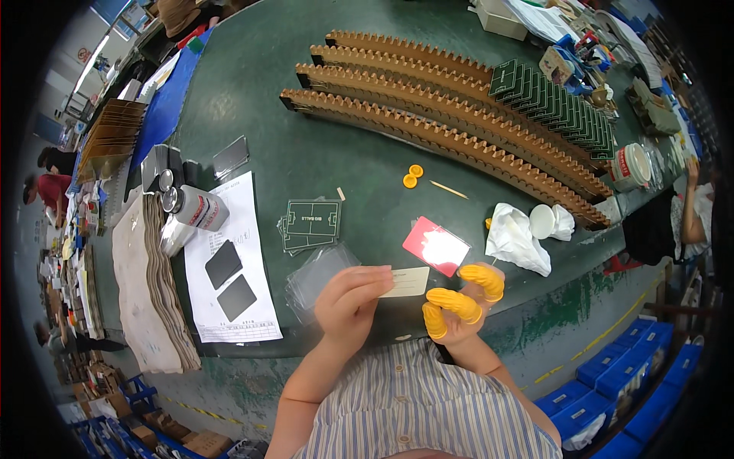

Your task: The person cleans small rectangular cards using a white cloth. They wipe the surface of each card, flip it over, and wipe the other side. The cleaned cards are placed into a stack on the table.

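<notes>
My left hand (348, 302) pinches a cream-coloured card (409, 282) by its left end, just above the front of the table. Close to the card's right end is my right hand (468, 325), with ribbed yellow finger cots (456, 305) on several fingertips. Its fingers are apart and partly bent, with nothing visible between them. Beyond the card lies a red-and-white card (436, 245) in a clear sleeve. Clear plastic sleeves (310, 281) lie beside my left hand, and dark green cards with white lines (312, 222) are stacked behind them.
Long brown slotted racks (428, 141) cross the back, several green cards (554, 107) standing in them. A crumpled white cloth (512, 237), loose yellow finger cots (411, 180) and a wooden pick (449, 190) lie rightward. Leftward are a printed sheet (256, 283), dark cards (237, 298) and a bottle (202, 210).
</notes>
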A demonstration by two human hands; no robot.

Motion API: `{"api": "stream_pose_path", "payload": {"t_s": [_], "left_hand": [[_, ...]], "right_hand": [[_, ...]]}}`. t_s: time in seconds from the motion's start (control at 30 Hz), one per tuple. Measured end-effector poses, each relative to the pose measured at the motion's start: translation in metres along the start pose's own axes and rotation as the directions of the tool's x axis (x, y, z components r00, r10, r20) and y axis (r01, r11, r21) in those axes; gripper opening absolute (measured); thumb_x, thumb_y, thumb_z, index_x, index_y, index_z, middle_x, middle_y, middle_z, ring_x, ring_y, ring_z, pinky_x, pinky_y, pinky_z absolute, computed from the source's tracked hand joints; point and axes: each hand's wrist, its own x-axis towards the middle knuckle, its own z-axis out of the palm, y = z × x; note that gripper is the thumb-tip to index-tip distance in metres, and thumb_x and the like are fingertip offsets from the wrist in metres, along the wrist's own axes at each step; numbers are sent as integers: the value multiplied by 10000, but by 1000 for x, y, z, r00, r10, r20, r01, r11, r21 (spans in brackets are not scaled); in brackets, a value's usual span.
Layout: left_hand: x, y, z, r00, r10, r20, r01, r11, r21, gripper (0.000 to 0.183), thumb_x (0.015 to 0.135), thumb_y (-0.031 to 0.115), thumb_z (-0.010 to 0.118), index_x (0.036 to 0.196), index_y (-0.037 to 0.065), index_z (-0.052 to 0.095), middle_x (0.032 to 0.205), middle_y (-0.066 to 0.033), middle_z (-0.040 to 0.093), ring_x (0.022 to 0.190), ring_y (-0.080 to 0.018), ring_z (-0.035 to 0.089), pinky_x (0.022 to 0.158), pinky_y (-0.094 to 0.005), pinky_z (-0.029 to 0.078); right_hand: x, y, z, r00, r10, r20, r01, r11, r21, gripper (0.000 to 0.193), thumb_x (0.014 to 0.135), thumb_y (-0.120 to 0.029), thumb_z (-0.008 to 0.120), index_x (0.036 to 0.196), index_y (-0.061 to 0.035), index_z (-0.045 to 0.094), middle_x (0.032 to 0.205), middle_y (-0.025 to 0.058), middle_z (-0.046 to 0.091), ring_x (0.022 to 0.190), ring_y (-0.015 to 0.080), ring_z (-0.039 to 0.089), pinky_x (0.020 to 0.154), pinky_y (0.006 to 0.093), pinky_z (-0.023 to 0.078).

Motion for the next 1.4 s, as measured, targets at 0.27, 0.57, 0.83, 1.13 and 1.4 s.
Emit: {"api": "stream_pose_path", "payload": {"t_s": [0.27,0.57,0.83,1.13,1.4], "left_hand": [[0,0,0,1000,-3,-8,3,1000,-8,262,648,-164,619,851,-1,644,877,-131,665,844,-277,663,762,-350,524],[4,0,-1,999,36,-6,-35,987,155,240,657,-153,636,841,1,646,858,-129,664,814,-267,660,724,-313,521],[3,-4,2,997,69,-33,-55,944,324,223,631,-30,643,827,74,667,833,-46,664,814,-227,666,678,-317,518],[3,-4,0,996,87,-13,-77,935,347,223,634,-12,636,836,81,657,832,-37,665,801,-217,669,669,-310,516],[4,-5,-1,996,86,-9,-78,937,340,217,632,-9,634,829,80,653,826,-31,663,803,-211,669,667,-305,513]], "right_hand": [[0,0,-1,1000,-11,18,12,1000,-20,229,669,-259,762,886,-242,692,1072,54,456,988,257,406,810,359,375],[2,2,-4,997,-61,-56,46,970,-238,199,705,-284,738,897,-267,688,1121,54,433,1009,258,360,850,367,340],[9,11,-11,1000,-9,12,12,943,-332,201,718,-380,740,878,-261,714,1181,52,419,1072,271,309,898,361,319],[9,7,-6,995,-41,89,69,937,-342,190,708,-399,736,871,-302,733,1192,46,418,1054,268,300,885,354,313],[8,7,-4,997,-30,65,50,942,-331,186,713,-408,727,862,-298,734,1191,51,420,1054,262,297,891,363,305]]}}
